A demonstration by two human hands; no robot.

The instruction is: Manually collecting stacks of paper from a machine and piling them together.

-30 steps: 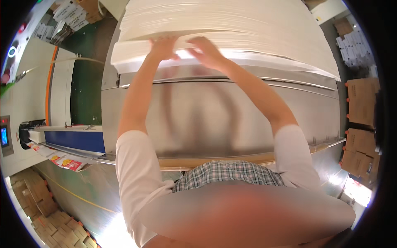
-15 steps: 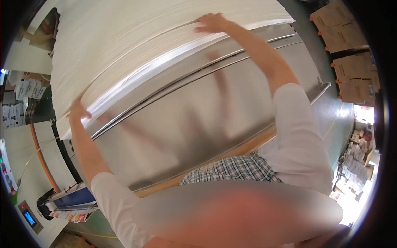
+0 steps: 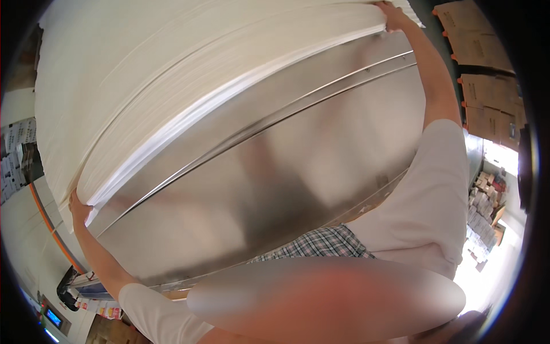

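So there's this huge stack of white sheets (image 3: 109,69), looks like paper, sitting over the far side of a metal table (image 3: 344,114). Some brown boxes (image 3: 490,112) are piled off past the table's right end. The bit I'm watching is the front bundle (image 3: 200,86) of that stack, right along the table's far side. There's a dark crease behind it, so it's at least partly split from the rest. It runs longways with the table, slanted from where I'm looking.

Neither hand is really nearer, since each one is on an end: left hand (image 3: 80,209) on the one toward the table's left, right hand (image 3: 393,16) on the one toward its right. Both look clamped, thumb on the table side, fingers curled round behind, pinching the sheets between. Most fingertips are hidden, so I can't tell how tight that is.
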